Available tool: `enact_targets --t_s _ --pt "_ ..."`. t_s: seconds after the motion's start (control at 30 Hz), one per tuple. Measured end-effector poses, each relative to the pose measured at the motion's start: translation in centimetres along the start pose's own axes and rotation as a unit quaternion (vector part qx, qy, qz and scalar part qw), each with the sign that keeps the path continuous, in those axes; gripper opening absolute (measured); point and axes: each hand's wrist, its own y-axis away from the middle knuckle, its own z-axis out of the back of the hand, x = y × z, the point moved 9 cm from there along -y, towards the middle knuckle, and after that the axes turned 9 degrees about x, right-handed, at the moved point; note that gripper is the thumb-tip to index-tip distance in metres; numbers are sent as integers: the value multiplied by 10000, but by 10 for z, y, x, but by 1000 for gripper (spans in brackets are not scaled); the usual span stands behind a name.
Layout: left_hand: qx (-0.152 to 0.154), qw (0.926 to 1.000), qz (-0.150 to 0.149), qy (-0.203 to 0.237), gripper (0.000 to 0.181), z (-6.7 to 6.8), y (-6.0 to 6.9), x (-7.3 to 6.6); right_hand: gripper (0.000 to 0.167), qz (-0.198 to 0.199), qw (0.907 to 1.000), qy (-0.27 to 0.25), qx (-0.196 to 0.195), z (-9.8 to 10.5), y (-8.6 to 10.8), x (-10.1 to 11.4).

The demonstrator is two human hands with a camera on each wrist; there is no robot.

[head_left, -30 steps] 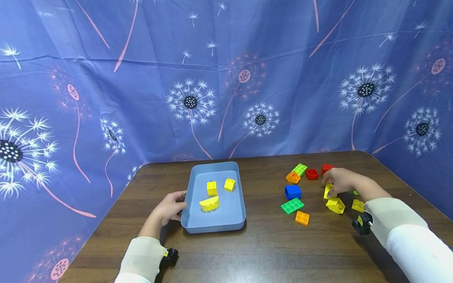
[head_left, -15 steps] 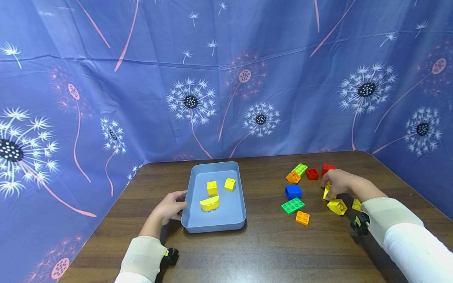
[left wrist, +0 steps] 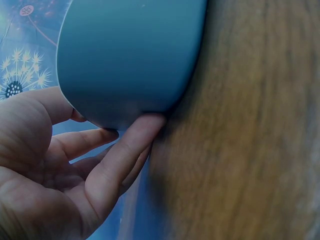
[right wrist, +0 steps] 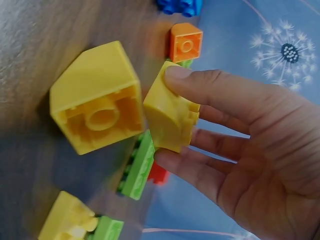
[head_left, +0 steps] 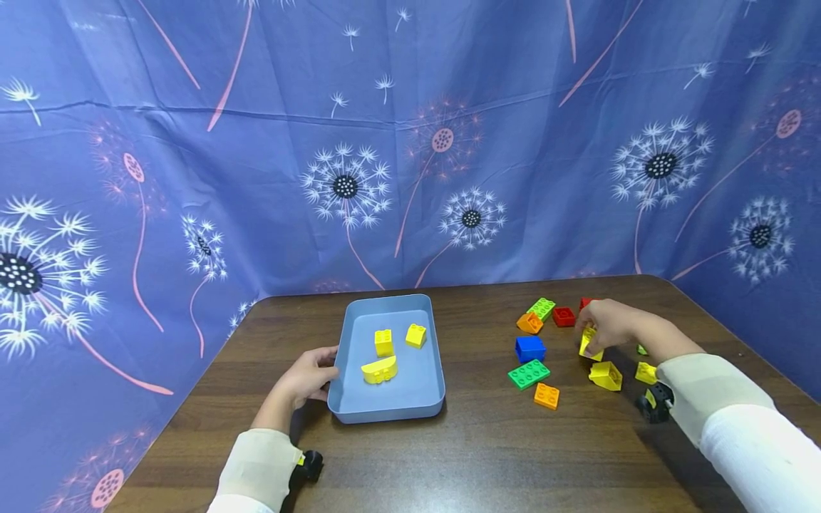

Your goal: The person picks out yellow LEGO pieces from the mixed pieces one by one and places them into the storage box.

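Note:
My left hand (head_left: 311, 375) grips the left wall of the blue-grey tray (head_left: 389, 415), thumb over the rim (left wrist: 59, 65) and fingers on the outer side. Inside the tray lie a yellow rounded brick (head_left: 380, 370), a yellow rectangular brick (head_left: 384, 342) and a small yellow brick (head_left: 416, 335). At the right, my right hand (head_left: 612, 328) pinches a yellow curved brick (right wrist: 167, 112) between thumb and fingertips. Just beside it, a yellow slanted brick (right wrist: 97, 95) shows its hollow underside; in the head view this slanted brick (head_left: 606, 375) lies in front of the hand.
Between tray and right hand lie a blue brick (head_left: 529, 348), a green brick (head_left: 529, 374), orange bricks (head_left: 546, 395), a lime brick (head_left: 541, 308) and a red brick (head_left: 564, 316). Another yellow brick (head_left: 646, 372) sits under the right wrist. A curtain (head_left: 410, 142) hangs behind the table.
My right hand has shifted slightly left and up, and the yellow curved brick has moved along in its fingers. The left hand and the tray have stayed still.

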Motion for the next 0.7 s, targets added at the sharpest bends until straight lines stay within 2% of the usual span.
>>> enact_targets --t_s 0.33,0.7 --pt "96 9999 -68 15 62 -1 1 -2 36 222 9997 -43 52 14 1 24" --pt "33 10000 -29 -46 60 -1 2 -1 36 704 9973 194 82 25 2 67"
